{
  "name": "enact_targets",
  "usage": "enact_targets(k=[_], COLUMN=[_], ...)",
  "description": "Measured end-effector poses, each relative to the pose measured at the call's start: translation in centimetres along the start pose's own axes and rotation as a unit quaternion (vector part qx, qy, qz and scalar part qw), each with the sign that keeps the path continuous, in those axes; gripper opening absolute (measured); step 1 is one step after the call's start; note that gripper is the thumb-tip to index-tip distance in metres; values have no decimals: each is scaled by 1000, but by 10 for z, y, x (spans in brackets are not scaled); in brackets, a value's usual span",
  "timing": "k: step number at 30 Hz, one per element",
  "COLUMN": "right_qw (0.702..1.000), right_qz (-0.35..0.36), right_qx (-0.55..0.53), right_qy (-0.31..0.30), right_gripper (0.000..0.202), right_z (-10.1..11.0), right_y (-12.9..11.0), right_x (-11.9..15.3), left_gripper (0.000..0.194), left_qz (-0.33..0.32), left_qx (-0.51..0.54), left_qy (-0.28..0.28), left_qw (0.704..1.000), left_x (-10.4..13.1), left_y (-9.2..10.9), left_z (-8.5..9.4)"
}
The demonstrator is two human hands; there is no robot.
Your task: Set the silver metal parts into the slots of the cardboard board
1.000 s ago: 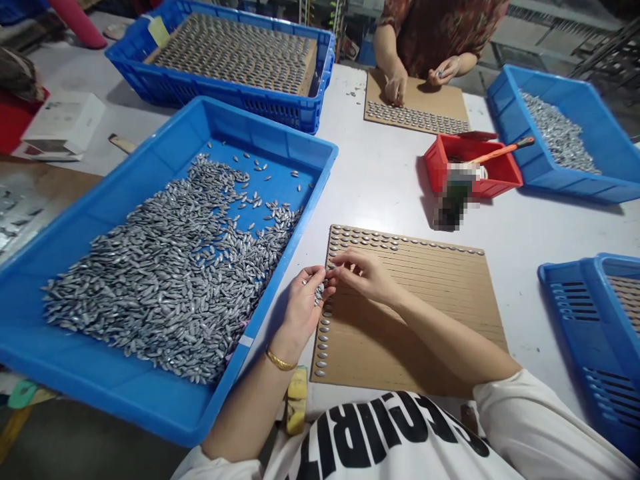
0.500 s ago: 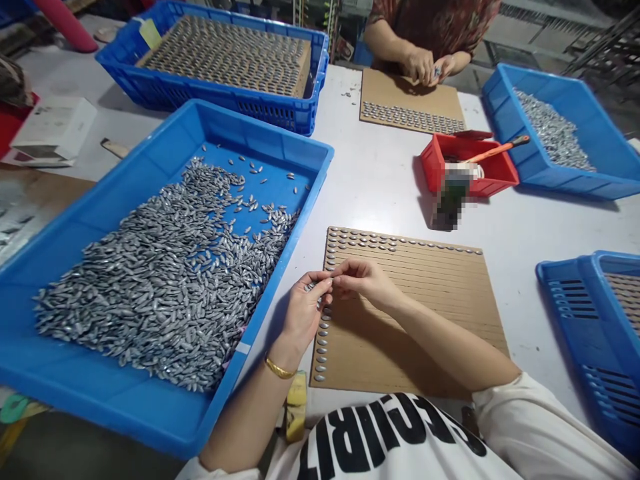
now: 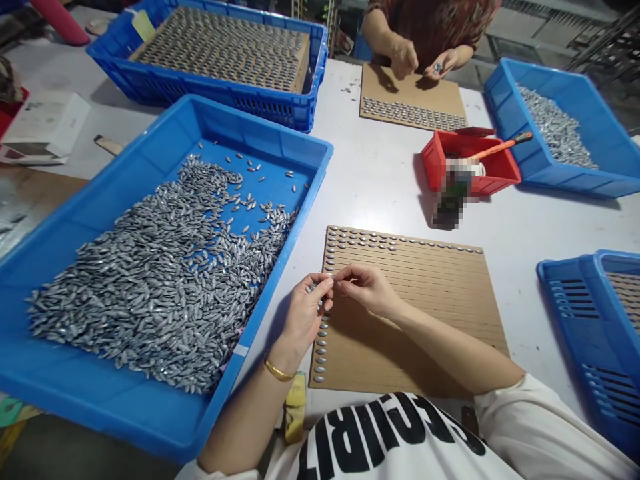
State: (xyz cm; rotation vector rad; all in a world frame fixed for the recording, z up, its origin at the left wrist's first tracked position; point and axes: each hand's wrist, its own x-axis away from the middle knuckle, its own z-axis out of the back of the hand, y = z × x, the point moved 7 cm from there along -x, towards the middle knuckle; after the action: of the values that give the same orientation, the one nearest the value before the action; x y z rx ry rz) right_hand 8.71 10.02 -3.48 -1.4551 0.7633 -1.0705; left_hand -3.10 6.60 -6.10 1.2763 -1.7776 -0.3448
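A ridged cardboard sheet (image 3: 425, 320) lies in front of me, with small silver oval pieces (image 3: 321, 351) along its left edge and in rows at its top left. My left hand (image 3: 305, 310) is closed around several silver pieces, over the sheet's left edge. Fingertips pinched, my right hand (image 3: 367, 287) almost meets the left fingertips above the sheet; whatever it pinches is too small to make out. To the left, a blue tray (image 3: 273, 137) holds a large heap of loose silver pieces (image 3: 165, 287).
Across the white table, another person's hands (image 3: 423, 63) are over a second cardboard sheet (image 3: 415, 90). A red bin (image 3: 433, 160) with an orange-handled tool, a blue bin (image 3: 575, 180) of pieces, a blue crate (image 3: 200, 93) and another crate (image 3: 565, 300) stand around.
The other person's hands have moved apart, one now open with pieces in the palm. My fingertips have separated slightly. The view has shifted a little.
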Motion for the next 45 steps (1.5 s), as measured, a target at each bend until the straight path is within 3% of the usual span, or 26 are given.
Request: enact_targets(k=[5,9,11,14,19,25,31,34,37,40,43,45], right_qw=[984,920,887,849,795,759,746,748,774,841,912,928], right_qz=[77,179,203,219,225,215,213,217,228,235,210,191], right_qx=[160,334,396,470,557,611,628,624,585,479,351,319], right_qy=[15,100,125,104,81,69,65,65,77,89,31,-7], right_gripper=[13,16,19,23,28,28,26,26,24,19,19,19], right_z=[12,35,41,37,26,22,20,21,23,22,10,0], right_y=[-12,-21,-16,-4,5,4,0,0,-4,-17,-29,-35], right_x=[3,-7,-15,-29,-41,-41,-40,-42,-38,-27,-17,-13], left_gripper=[15,12,15,15,19,23,24,21,18,19,20,19], left_qz=[32,45,64,97,52,53,56,52,51,47,26,4], left_qx=[30,166,198,189,124,104,103,98,100,94,80,74], left_qy=[8,109,108,84,63,43,38,38,39,32,18,16], left_qw=[999,979,972,974,989,992,992,993,993,994,996,997], left_x=[-1,-5,-6,-4,-1,1,0,-1,-1,-1,-1,-1], left_y=[5,15,12,3,7,9,6,6,4,3,4,5], left_z=[4,24,24,17,12,10,10,10,11,11,9,8])
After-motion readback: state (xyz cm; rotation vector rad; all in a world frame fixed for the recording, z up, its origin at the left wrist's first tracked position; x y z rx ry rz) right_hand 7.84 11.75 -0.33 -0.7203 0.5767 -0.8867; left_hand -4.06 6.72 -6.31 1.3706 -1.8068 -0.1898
